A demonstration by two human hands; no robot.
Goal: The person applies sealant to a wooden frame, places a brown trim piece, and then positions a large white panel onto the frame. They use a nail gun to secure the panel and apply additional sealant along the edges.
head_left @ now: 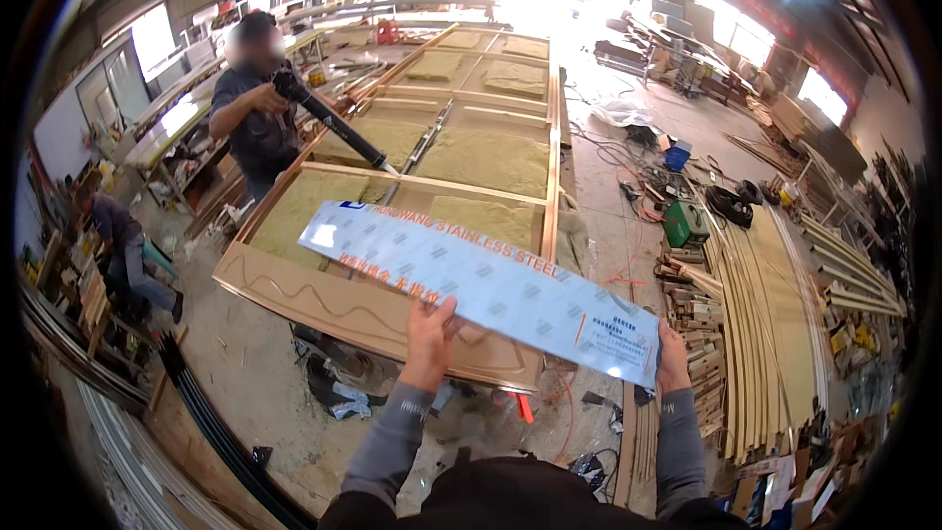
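A long flat sheet strip [491,285] covered in printed light-blue film is held slantwise over the near end of a large framed panel. My left hand [429,342] grips its lower edge near the middle, thumb on top. Around the right end of the strip my right hand [673,358] is closed. The panel has a wooden frame [471,192] filled with yellowish insulation slabs [486,159]. Wavy beads of what looks like adhesive [294,287] run along its brown end board [363,319], which the strip partly covers.
Left of the panel, a co-worker [257,108] points a long black caulking gun [339,123] at the frame. Another person [128,245] bends at the far left. Long yellowish strips [760,334], a green box [684,224] and cables lie to the right. Dark bars [221,442] lie at lower left.
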